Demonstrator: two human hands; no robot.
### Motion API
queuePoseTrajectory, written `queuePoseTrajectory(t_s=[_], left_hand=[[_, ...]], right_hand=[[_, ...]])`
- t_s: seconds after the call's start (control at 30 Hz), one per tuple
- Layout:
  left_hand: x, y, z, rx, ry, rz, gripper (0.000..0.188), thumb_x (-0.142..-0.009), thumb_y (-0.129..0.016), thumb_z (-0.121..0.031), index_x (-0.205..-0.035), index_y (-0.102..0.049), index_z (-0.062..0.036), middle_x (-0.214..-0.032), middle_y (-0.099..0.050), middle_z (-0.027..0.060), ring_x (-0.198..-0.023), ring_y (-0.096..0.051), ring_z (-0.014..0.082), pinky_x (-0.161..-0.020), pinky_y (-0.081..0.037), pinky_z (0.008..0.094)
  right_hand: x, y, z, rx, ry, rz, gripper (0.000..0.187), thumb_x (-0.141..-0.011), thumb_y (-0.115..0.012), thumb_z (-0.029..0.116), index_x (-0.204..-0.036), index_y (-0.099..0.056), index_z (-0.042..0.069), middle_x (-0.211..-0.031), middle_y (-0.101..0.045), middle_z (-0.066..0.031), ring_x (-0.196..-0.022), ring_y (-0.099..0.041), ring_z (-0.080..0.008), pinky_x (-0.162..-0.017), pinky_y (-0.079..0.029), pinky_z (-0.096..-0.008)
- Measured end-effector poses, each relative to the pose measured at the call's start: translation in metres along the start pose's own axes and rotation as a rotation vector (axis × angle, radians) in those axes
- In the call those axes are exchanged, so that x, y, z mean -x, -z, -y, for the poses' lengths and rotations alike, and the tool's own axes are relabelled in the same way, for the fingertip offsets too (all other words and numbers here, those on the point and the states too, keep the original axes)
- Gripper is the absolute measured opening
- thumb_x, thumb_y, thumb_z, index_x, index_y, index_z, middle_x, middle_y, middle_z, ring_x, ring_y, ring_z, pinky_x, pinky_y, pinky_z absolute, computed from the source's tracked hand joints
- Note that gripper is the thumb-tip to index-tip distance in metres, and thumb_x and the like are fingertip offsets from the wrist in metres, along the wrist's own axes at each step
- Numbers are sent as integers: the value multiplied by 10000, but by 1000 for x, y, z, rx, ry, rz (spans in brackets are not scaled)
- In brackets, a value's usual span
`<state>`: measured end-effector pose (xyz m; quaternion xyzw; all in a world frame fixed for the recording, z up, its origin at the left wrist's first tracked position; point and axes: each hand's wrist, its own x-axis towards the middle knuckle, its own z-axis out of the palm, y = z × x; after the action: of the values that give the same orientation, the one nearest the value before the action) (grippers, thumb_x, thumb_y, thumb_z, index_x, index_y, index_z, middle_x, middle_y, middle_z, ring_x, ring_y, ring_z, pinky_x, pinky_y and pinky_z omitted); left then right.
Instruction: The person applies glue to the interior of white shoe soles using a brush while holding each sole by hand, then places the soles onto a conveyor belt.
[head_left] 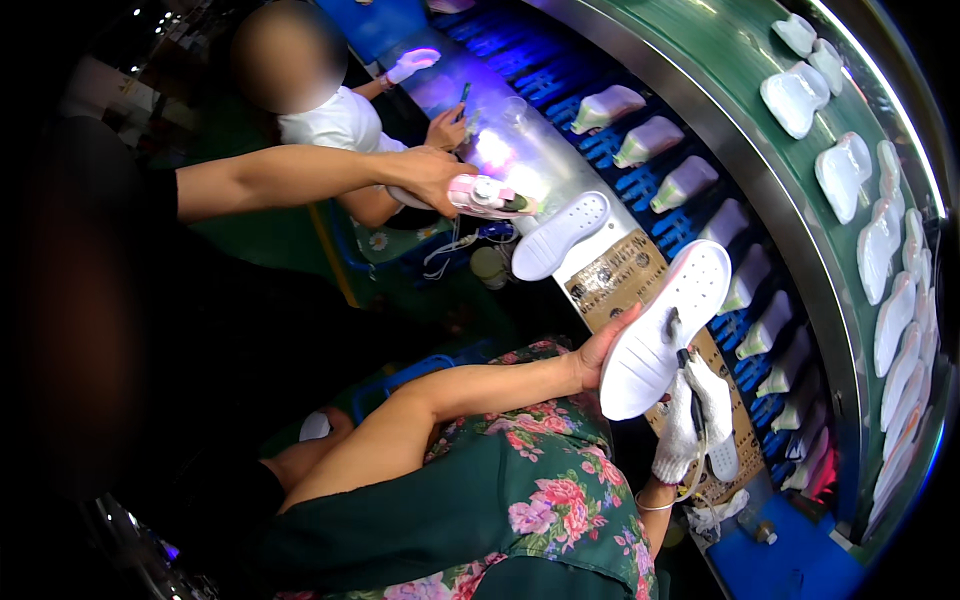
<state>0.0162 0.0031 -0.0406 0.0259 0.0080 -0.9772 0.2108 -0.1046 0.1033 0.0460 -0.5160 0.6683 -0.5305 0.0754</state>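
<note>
A white shoe sole [645, 365] is tilted up in front of me, held by its edge in my bare left hand [597, 356]. In my right hand [692, 415], which wears a white knit glove, is a brush [685, 356] with a black neck. Its dark tip lies against the sole's inner face, around the middle, and a pale thin tube runs down past my right wrist. Partly behind the glove, another white sole [723, 461] rests on the bench. A further white sole [562, 238] lies on the metal bench farther off, touched by neither hand.
Printed brown cardboard [610, 277] covers part of the bench. Beyond, shoe uppers [684, 183] stand on blue racks, and a green conveyor [745, 55] curves past with several white soles. At left, a person in black holds a pink-and-white shoe [485, 196]; another sits farther away.
</note>
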Motion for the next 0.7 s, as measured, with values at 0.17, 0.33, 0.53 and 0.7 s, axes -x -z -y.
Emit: queuePoseTrajectory(t_s=[0.17,0.33,0.53,0.7], left_hand=[[-1,3,5,-21,-2,-30,767,-944,-475,-611,-1498,-340,-98,-1425,-485,220,-1278,-516,318,-1096,-391,435],[-2,10,10,7,6,-65,766,-950,-449,-618,-1503,-337,-99,-1431,-489,203,-1288,-510,310,-1114,-367,443],[4,-8,12,-57,5,-150,747,-964,-403,-627,-1485,-379,-92,-1385,-536,158,-1236,-552,282,-1090,-397,439],[2,15,15,-13,22,-154,695,-984,-411,-576,-1474,-397,-84,-1402,-530,167,-1260,-536,313,-1106,-380,448]], right_hand=[[7,2,-3,11,-42,0,175,-806,-717,-33,-980,-703,-37,-973,-714,-154,-860,-682,-222,-793,-524,-328],[14,-2,-6,38,-67,-20,149,-815,-708,-36,-964,-693,-41,-972,-712,-164,-904,-684,-239,-836,-522,-342],[19,-8,-12,34,-64,-55,153,-812,-703,-44,-965,-698,-34,-982,-719,-161,-917,-686,-239,-858,-520,-347],[21,-15,-15,25,-47,-119,183,-748,-729,-89,-909,-716,-5,-922,-721,-163,-861,-701,-262,-818,-535,-346]])
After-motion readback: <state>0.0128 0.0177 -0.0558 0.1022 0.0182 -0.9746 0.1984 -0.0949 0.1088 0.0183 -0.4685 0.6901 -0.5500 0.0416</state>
